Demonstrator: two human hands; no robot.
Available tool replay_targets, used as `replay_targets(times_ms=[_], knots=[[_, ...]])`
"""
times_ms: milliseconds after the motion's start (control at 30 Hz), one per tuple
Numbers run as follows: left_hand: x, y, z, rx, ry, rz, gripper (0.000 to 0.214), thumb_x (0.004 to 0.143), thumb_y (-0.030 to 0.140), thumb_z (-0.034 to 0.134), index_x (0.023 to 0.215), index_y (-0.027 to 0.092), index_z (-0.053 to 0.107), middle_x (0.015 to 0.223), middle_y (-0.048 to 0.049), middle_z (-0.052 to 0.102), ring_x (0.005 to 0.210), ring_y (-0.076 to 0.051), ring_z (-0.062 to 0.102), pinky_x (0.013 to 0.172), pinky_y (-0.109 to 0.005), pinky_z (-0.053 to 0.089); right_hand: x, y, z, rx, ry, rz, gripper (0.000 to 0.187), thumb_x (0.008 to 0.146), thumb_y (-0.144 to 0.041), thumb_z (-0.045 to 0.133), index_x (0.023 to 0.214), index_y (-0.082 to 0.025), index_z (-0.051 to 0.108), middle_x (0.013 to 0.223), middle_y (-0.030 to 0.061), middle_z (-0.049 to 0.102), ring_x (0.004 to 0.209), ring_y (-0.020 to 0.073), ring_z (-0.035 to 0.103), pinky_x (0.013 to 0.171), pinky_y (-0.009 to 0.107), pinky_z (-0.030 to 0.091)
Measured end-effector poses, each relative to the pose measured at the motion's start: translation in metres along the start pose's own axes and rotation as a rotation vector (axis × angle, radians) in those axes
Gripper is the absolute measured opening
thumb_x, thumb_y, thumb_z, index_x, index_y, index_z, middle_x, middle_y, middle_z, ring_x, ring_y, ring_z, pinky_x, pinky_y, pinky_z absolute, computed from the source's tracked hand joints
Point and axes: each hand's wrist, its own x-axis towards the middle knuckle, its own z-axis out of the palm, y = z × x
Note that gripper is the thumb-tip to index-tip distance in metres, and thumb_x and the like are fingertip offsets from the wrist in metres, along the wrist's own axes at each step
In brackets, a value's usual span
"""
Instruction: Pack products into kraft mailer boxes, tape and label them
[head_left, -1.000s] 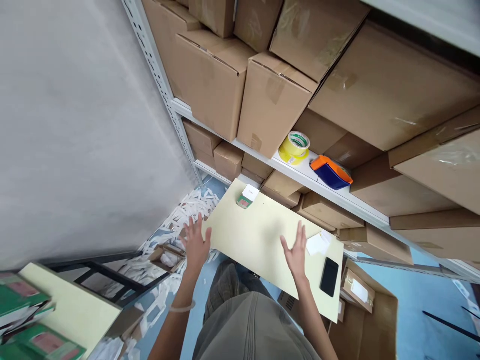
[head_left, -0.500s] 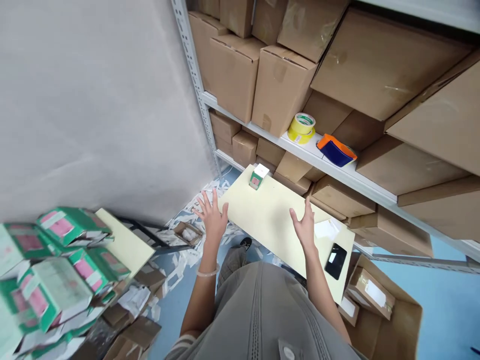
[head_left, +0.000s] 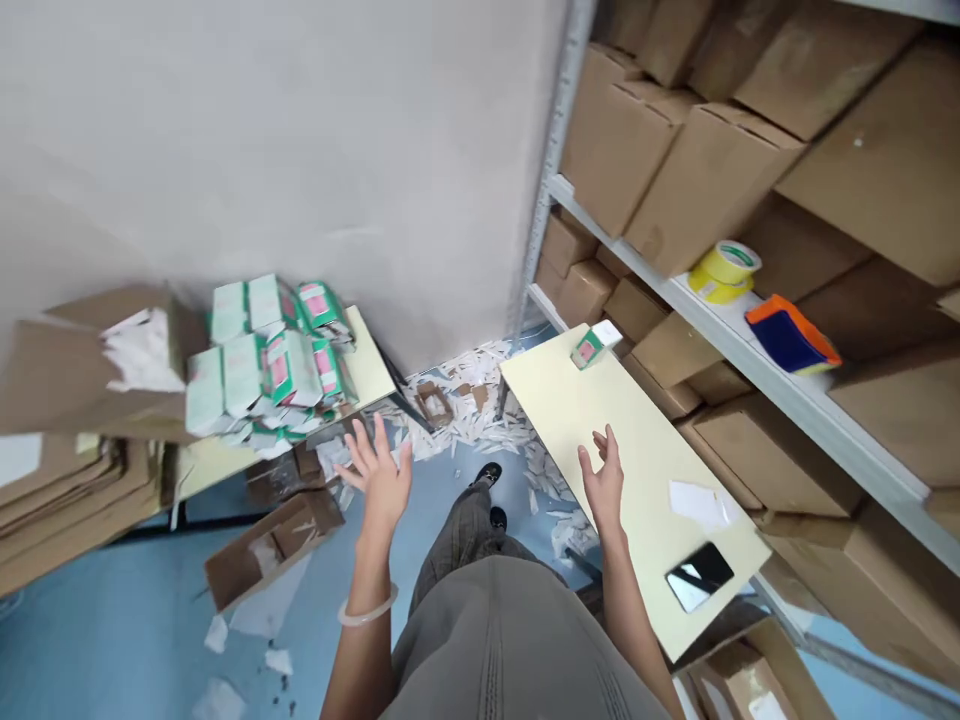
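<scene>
My left hand [head_left: 379, 475] is raised over the floor with fingers spread and holds nothing. It hovers below a heap of green and pink small boxes [head_left: 270, 355] on a pale yellow table [head_left: 371, 365] at left. My right hand [head_left: 602, 478] is open too, fingers loosely curled, above the near edge of a second pale yellow table [head_left: 637, 470]. On that table lie a small green box [head_left: 592, 347] at the far end, white paper slips [head_left: 697, 503] and a black phone [head_left: 699, 577].
A metal shelf [head_left: 750, 345] at right holds cardboard boxes, a yellow tape roll [head_left: 724, 270] and a blue-orange bin [head_left: 787, 335]. Flat cardboard [head_left: 67, 490] is stacked at far left. An open carton [head_left: 274, 540] and white paper scraps [head_left: 480, 420] litter the blue floor.
The view has swung left, bringing the heap of green boxes and the flat cardboard into sight. Both hands stayed open and shifted left with it.
</scene>
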Motion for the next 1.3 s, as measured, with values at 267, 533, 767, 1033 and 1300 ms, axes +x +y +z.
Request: replay_targets(times_ms=[267,533,767,1033,1300], knots=[[-0.006,-0.058,-0.051,0.018,0.175,-0.202,0.070,0.098,0.056,0.024,0.159,0.021,0.016,0.166,-0.0135,0.006,0.153,-0.036,0.003,0.114,-0.071,0.000,0.012,-0.050,0.052,0.061,-0.065,-0.168,0.071,0.089,-0.052,0.054,0.148,-0.016,0.038,0.127,0.0163,0.062,0.119,0.0263,0.059,0.106,0.047,0.042],[0.021,-0.153,-0.084,0.008,0.265,-0.336,0.070,0.098,0.055,0.028,0.158,0.022,0.016,0.166,-0.0139,0.006,0.153,-0.036,0.003,0.115,-0.070,0.001,-0.009,-0.127,0.168,0.084,-0.244,-0.309,0.070,0.089,-0.053,0.054,0.147,-0.016,0.040,0.126,0.0158,0.063,0.118,0.0259,0.059,0.104,0.046,0.044],[0.073,-0.302,-0.136,0.031,0.360,-0.465,0.072,0.097,0.058,0.025,0.158,0.021,0.016,0.166,-0.0164,0.010,0.152,-0.036,0.007,0.114,-0.070,0.002,-0.065,-0.209,0.313,0.088,-0.382,-0.375,0.067,0.089,-0.051,0.054,0.145,-0.016,0.043,0.125,0.0164,0.064,0.117,0.0274,0.060,0.103,0.048,0.044],[0.128,-0.502,-0.211,-0.034,0.365,-0.728,0.073,0.096,0.057,0.031,0.158,0.021,0.017,0.165,-0.0169,0.011,0.152,-0.035,0.009,0.113,-0.071,0.003,-0.195,-0.324,0.482,0.107,-0.780,-0.557,0.055,0.093,-0.041,0.050,0.143,-0.017,0.045,0.129,0.0155,0.062,0.121,0.0275,0.057,0.106,0.048,0.042],[0.203,-0.651,-0.251,-0.111,0.249,-0.868,0.077,0.095,0.056,0.035,0.158,0.018,0.014,0.165,-0.0171,0.010,0.153,-0.035,0.005,0.115,-0.069,0.001,-0.308,-0.417,0.630,0.016,-1.169,-0.841,0.056,0.092,-0.025,0.048,0.147,-0.018,0.040,0.139,0.0149,0.052,0.130,0.0264,0.050,0.108,0.045,0.042]])
